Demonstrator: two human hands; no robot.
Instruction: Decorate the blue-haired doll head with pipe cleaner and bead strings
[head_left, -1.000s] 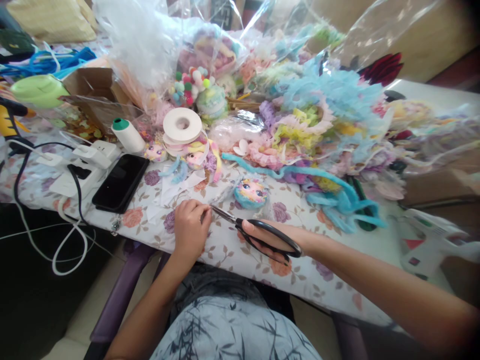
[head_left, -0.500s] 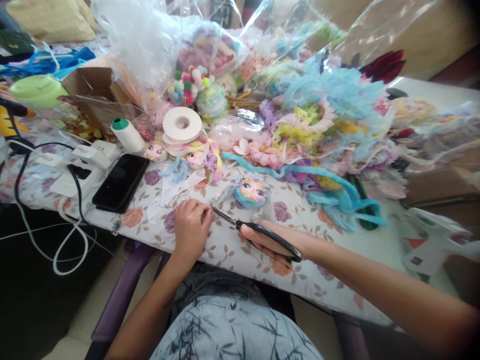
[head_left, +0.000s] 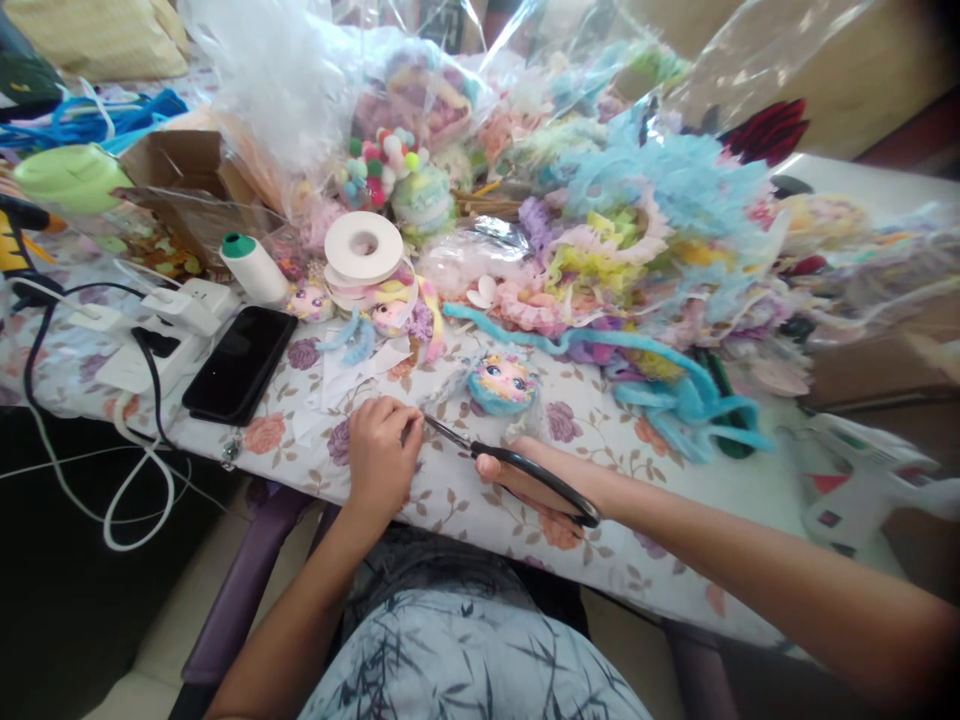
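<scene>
While the right hand (head_left: 559, 460) holds a pair of scissors (head_left: 480, 448), its fingers are wrapped around the large black handles, and the narrow metal blades point toward the left hand (head_left: 381, 445). On the left hand the fingers are bent and pressed together at the tips, just beside the points of the blades; what lies between them is too small for me to tell.

Behind the scissors, near both hands, a round doll head (head_left: 504, 388) rests on crinkled clear plastic, with shiny painted eyes and a fuzzy blue border. Next to the paper scraps (head_left: 360, 372), which are thin and white, I see a flat ribbon spool (head_left: 343, 250) with a round hole, and a smooth cone of white thread (head_left: 261, 275) leaning to one side. A soft, woolly blue strip (head_left: 634, 343) curls on the right, in front of a heap of gauzy, ruffled fabric (head_left: 652, 180).

All this is carried by the bench (head_left: 457, 490), whose white cover is printed with purple and orange roses. Toward its left edge are a glossy black phone (head_left: 240, 362) and a white power strip (head_left: 142, 368). Below the bench, a purple armrest (head_left: 240, 585) stands out against the pale floor.
</scene>
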